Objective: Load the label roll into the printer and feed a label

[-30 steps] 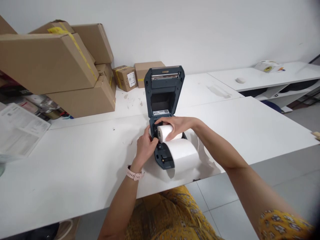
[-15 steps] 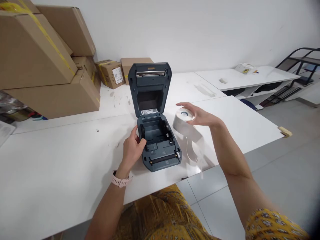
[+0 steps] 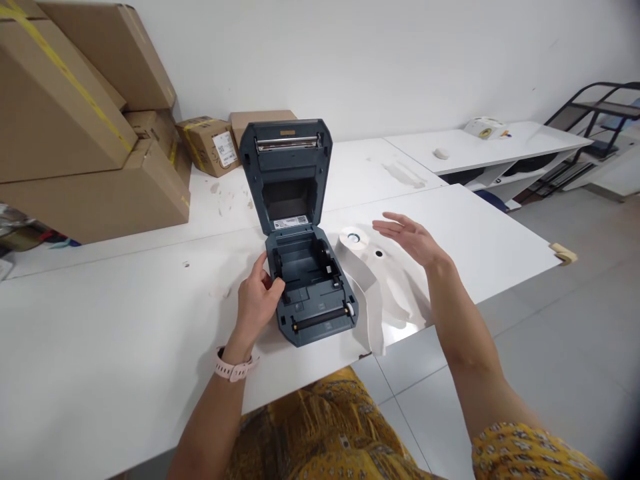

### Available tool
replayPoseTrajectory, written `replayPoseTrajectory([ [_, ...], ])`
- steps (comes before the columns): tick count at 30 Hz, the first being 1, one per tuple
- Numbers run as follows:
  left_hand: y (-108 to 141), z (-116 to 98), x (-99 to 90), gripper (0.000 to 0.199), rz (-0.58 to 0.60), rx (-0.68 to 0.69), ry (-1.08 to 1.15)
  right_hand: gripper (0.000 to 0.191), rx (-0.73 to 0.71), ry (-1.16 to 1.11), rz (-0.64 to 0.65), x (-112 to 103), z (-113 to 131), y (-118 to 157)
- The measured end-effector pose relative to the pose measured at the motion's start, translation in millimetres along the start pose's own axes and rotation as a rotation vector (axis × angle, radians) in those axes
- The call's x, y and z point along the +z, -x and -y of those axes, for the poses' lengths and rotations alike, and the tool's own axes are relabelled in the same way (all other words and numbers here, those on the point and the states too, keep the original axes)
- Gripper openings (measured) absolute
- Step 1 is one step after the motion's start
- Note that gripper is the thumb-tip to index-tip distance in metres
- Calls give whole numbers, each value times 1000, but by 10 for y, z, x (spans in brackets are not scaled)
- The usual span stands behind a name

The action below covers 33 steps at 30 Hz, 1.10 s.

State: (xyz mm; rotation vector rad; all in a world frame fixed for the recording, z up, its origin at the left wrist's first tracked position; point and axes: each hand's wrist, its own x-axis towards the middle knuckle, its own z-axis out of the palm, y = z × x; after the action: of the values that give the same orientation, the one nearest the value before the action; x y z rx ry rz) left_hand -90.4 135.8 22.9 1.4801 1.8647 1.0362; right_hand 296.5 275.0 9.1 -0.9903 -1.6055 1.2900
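A dark grey label printer (image 3: 313,317) stands on the white table with its lid (image 3: 293,175) raised. Its inner bay holds no roll between the black side holders. My left hand (image 3: 257,299) grips the printer's left side, thumb over the rim and fingers along the outer wall. To the right of the printer, a white label roll (image 3: 344,241) sits on its end on the table. A loose strip of its paper (image 3: 369,310) curls toward the front edge. Beside the roll, my right hand (image 3: 407,239) hovers with fingers stretched out, holding nothing.
Large cardboard boxes (image 3: 75,120) are stacked at the left; a smaller taped carton (image 3: 209,143) is behind the printer. The white table (image 3: 125,347) has a small dark hole right of the roll. A farther counter (image 3: 540,143) carries a white box (image 3: 486,128).
My right hand has let go of the label roll, which now rests on the table, and has drawn slightly away to the right. My left hand keeps its hold on the printer.
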Motion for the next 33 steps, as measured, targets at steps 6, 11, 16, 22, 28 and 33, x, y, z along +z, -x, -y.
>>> replayPoseTrajectory([
  [6, -1, 12, 4, 77, 8, -3, 18, 65, 228, -17, 169, 135, -185, 384],
  [11, 1, 5, 14, 78, -7, 0, 28, 52, 125, -30, 148, 402, 0, 396],
  [16, 8, 22, 51, 75, -9, 6, 46, 55, -116, 28, 203, 657, 609, 296],
  [22, 9, 89, 102, 74, -39, -5, 92, 43, -323, 806, 580, 1560, 1035, -85],
  [28, -11, 137, 154, 73, 40, 18, 316, 40, -467, 1141, 631, 1873, 778, -168],
  [33, -11, 112, 164, 79, 80, -38, 360, 48, -556, 1008, 641, 1800, 652, -17],
])
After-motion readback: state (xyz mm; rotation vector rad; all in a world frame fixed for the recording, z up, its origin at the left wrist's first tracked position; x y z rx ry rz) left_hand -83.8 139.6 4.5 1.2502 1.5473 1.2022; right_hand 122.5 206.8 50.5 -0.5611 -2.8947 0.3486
